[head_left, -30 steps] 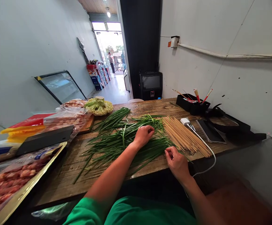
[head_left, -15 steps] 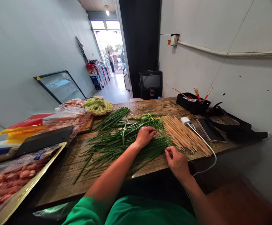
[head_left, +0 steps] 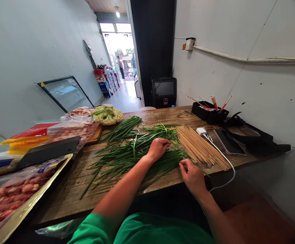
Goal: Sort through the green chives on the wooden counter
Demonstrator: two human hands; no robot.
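A heap of long green chives (head_left: 127, 150) lies spread over the wooden table (head_left: 68, 193). My left hand (head_left: 158, 148) rests on the heap with its fingers curled into the leaves. My right hand (head_left: 192, 176) is at the table's front edge, fingers pinched together near the chive ends; what it pinches is too small to make out. A fan of bamboo skewers (head_left: 200, 147) lies just right of both hands.
At left are a metal tray of raw meat (head_left: 7, 200), a cleaver (head_left: 43, 152), bagged food and a cauliflower (head_left: 107, 114). At right lie a white charger and cable (head_left: 214, 144), a phone (head_left: 230, 142), a black holder with chopsticks (head_left: 208, 112). A doorway opens behind.
My left hand has shifted slightly right along the chives. My right hand has stayed in place, still pinched.
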